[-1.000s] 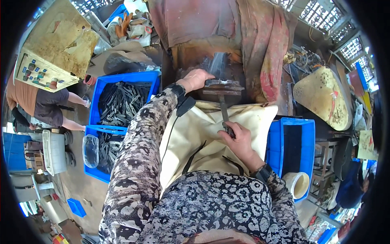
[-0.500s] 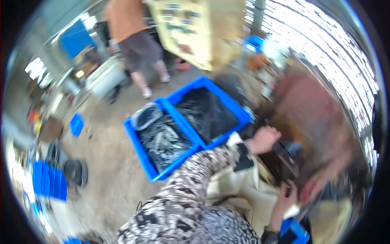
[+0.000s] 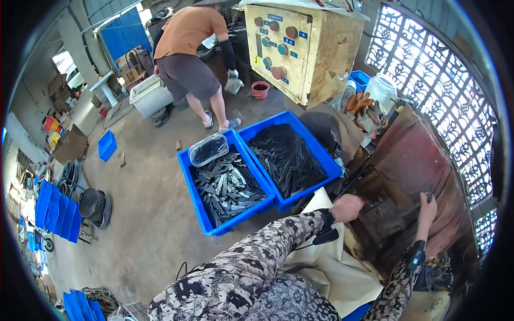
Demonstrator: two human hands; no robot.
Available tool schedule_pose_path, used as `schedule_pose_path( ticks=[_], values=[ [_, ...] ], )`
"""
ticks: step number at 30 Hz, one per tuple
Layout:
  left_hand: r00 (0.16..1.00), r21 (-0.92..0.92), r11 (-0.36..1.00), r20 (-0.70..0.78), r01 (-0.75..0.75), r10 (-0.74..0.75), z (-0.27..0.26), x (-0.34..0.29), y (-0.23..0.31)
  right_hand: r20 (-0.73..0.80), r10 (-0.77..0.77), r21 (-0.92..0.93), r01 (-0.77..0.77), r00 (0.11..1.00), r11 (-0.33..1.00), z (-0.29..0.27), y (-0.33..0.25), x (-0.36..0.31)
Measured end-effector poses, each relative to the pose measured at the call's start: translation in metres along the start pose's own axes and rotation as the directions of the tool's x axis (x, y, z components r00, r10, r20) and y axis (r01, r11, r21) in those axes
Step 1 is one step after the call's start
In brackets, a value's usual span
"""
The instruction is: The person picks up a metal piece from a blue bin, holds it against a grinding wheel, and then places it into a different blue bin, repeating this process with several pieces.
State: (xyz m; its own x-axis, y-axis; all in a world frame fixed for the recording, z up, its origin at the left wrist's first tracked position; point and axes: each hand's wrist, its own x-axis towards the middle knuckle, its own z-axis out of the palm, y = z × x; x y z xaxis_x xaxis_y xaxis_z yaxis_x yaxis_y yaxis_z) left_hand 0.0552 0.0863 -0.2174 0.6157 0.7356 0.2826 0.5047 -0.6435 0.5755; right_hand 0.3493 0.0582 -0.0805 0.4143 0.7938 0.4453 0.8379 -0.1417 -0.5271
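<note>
My left hand (image 3: 348, 207), its wrist in a dark cuff, is curled into a fist over the left edge of the dark, wet work bed (image 3: 381, 218). Its fingertips are turned away, so what it grips, if anything, is hidden. Farther right, my right hand (image 3: 426, 209) is raised over the reddish sloping sheet (image 3: 415, 160), pinching a small dark strip (image 3: 430, 193). To the left of my hands, one blue tray (image 3: 199, 215) holds loose dark and shiny strips and a clear plastic container (image 3: 209, 150). A second blue tray (image 3: 333, 167) beside it is filled with blackish strips.
A cream control box (image 3: 332, 59) with coloured buttons stands ahead. Behind the trays a person (image 3: 187, 53) in an orange top bends over near a red bucket (image 3: 260, 90). Orange gloves (image 3: 358, 101) lie by the lattice window. Cream cloth (image 3: 326, 262) covers my lap.
My right hand has gone from beside my lap out to the far right, over the reddish sheet. My left hand stays at the work bed's edge. The view has shifted and sharpened.
</note>
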Motion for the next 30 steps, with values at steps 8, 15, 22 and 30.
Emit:
schedule_pose_path(
  ticks=[8,15,22,30],
  values=[
    [0.995,0.014,0.996,0.056,0.086,-0.087,-0.008,-0.001,0.005,0.017,0.024,-0.007,-0.024,1.000,1.000,0.015,0.027,0.032],
    [0.996,0.027,0.998,0.055,0.065,-0.067,-0.002,-0.003,0.003,0.037,0.043,-0.024,-0.042,0.998,0.999,0.018,0.029,0.036],
    [0.999,0.049,0.999,0.046,-0.008,0.006,0.009,-0.001,0.010,-0.316,0.006,0.133,0.038,0.949,0.990,0.026,0.070,-0.017],
    [0.965,-0.307,0.941,0.257,0.140,-0.060,-0.002,0.006,0.026,0.579,0.430,0.537,-0.721,0.693,0.439,0.013,-0.042,-0.145]
  ],
)
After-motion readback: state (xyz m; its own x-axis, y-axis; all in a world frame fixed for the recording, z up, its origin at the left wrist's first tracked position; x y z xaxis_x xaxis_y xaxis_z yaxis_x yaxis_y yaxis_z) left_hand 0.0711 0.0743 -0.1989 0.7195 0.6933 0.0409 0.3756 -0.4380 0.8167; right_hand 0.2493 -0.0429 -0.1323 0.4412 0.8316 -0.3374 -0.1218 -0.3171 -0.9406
